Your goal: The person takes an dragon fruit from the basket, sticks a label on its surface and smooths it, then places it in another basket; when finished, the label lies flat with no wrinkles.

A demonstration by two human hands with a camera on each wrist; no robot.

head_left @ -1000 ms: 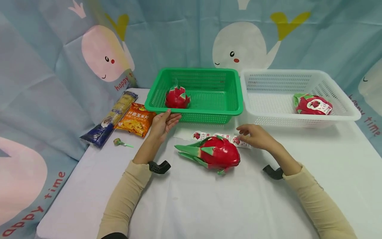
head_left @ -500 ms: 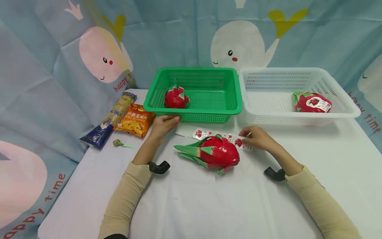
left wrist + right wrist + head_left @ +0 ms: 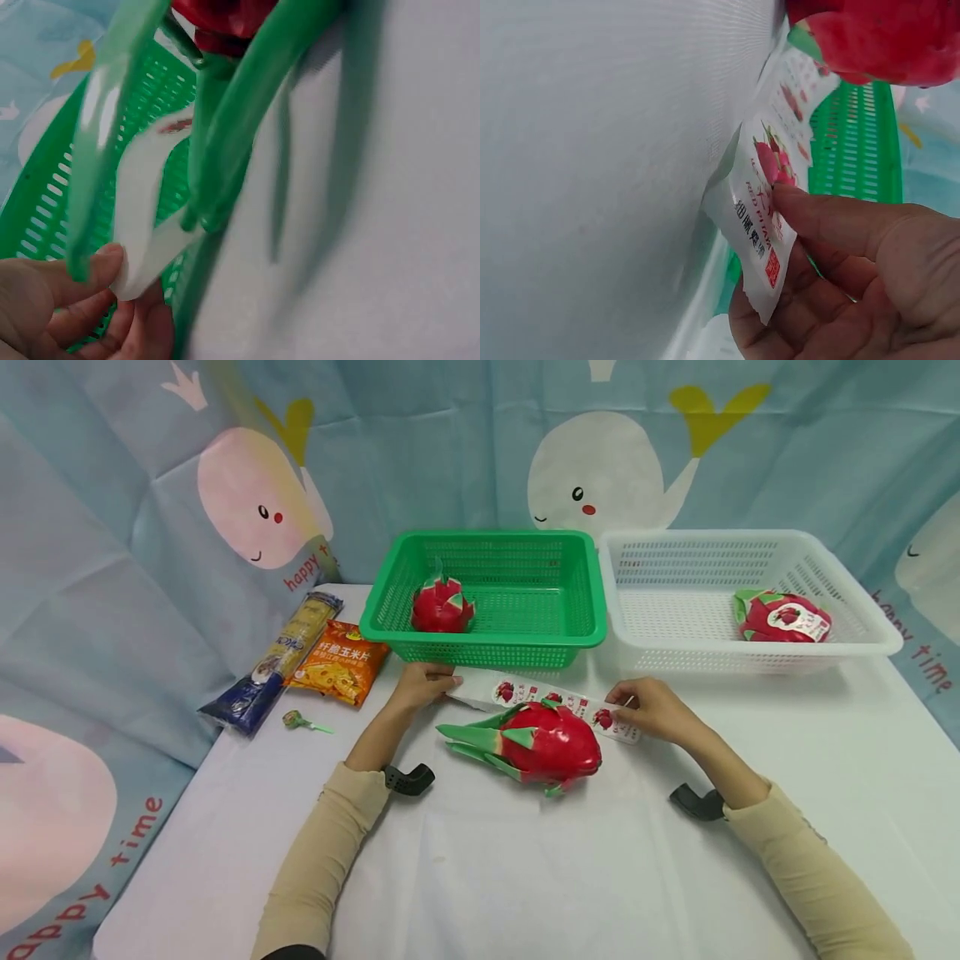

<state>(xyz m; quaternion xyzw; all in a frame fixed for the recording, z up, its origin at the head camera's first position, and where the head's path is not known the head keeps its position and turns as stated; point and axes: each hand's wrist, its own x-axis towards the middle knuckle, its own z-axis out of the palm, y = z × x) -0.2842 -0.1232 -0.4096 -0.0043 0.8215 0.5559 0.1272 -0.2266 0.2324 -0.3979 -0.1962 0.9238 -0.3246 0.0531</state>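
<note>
A white strip of dragon fruit stickers (image 3: pixel 480 683) stretches between both hands, behind a large red dragon fruit (image 3: pixel 558 742) with green leaves pointing left. My left hand (image 3: pixel 422 687) pinches the strip's blank left end between thumb and fingers; in the left wrist view the strip (image 3: pixel 135 202) bends back on itself there. At the other end my right hand (image 3: pixel 654 708) pinches the printed part, thumb on the front and fingers behind. The right wrist view shows red pitaya pictures and lettering on the sticker (image 3: pixel 761 202). The fruit hides part of the strip in the head view.
Behind the hands stands a green basket (image 3: pixel 487 638) with a small dragon fruit (image 3: pixel 442 606) inside. Right of it, a white basket (image 3: pixel 750 648) holds a labelled dragon fruit (image 3: pixel 780 617). On the left lie a blue-gold packet (image 3: pixel 273 660), an orange snack bag (image 3: pixel 341 662) and a lollipop (image 3: pixel 296 720).
My left hand has left the green basket's front rim and taken hold of the strip's left end. My right hand has closed on the right end, and the strip has shifted slightly right.
</note>
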